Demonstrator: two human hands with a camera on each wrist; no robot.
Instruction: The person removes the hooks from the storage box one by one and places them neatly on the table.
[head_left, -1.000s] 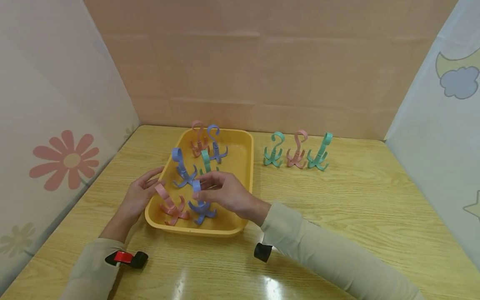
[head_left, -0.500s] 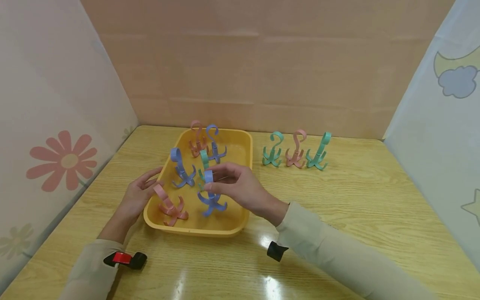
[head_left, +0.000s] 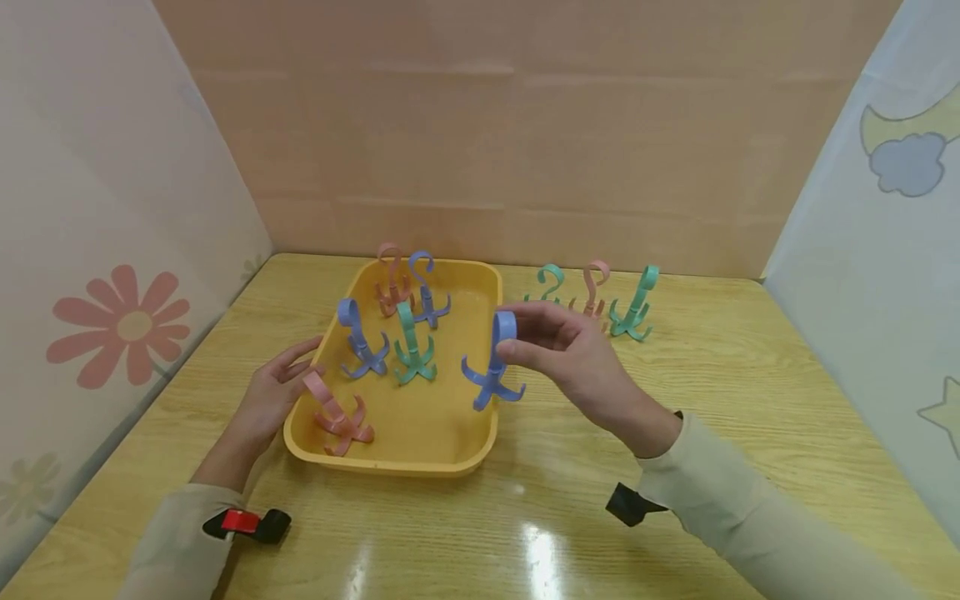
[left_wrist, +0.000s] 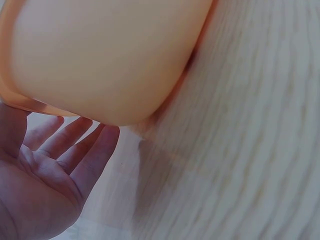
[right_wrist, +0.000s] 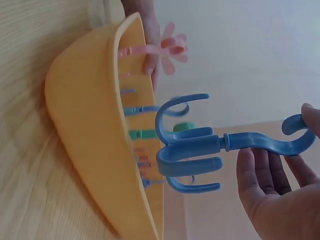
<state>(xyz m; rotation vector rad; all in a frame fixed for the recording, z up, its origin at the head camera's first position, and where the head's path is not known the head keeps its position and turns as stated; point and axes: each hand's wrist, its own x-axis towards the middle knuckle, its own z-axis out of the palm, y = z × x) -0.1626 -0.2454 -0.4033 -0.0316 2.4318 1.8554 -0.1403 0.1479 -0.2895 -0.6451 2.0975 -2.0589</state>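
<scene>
In the head view my right hand (head_left: 581, 358) pinches a blue four-pronged hanging hook (head_left: 492, 367) by its curved top. The hook hangs above the right rim of the yellow tray (head_left: 431, 467), prongs down. In the right wrist view the thumb and fingers hold the blue hook (right_wrist: 190, 152) at its curl, clear of the tray. My left hand (head_left: 273, 396) rests at the tray's left side. Its fairly straight fingers touch the outer wall in the left wrist view. Inside stand a pink hook (head_left: 345, 423) near that hand, a green hook (head_left: 412, 354) and a blue hook (head_left: 363, 346).
A pink hook (head_left: 392, 287) and another blue hook (head_left: 426, 292) stand at the tray's far end. Right of the tray, on the wooden table (head_left: 720, 358), stand a green hook (head_left: 553, 275), a pink one (head_left: 595, 279) and another green one (head_left: 637, 304) in a row.
My right hand has lifted the blue hook from the tray's near part and carried it right, to above the right rim. The left hand stays at the tray's side.
</scene>
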